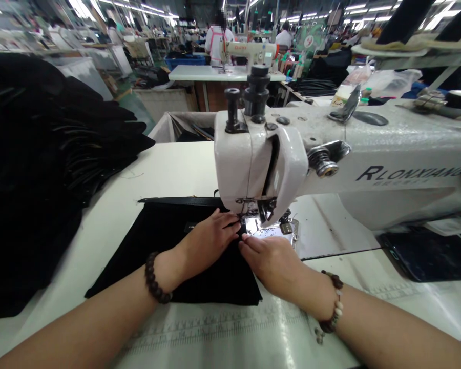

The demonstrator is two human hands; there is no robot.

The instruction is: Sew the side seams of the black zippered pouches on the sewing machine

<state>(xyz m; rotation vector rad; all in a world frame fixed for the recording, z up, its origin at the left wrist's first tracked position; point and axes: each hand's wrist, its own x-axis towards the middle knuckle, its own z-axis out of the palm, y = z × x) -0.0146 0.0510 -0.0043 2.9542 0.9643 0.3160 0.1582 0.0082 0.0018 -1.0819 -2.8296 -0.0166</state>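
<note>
A black fabric panel (138, 256) lies flat on the sewing table, with a dark trim strip along its far edge and a small label (190, 227) on it. My left hand (205, 241) rests on the panel with its fingers stretched toward the needle area. At the panel's right edge, my right hand (272, 261) has its fingers pressed together on the fabric, close to the metal needle plate (267, 233). The white sewing machine's head (253, 159) stands over both sets of fingertips. Its presser foot is partly hidden by my fingers.
A tall heap of black fabric pieces (34, 179) covers the table's left side. A dark phone-like slab (434, 253) lies at right under the machine arm. Ruler markings (192, 330) run along the near table. Beyond are another sewing machine (249, 51) and a person (217, 41).
</note>
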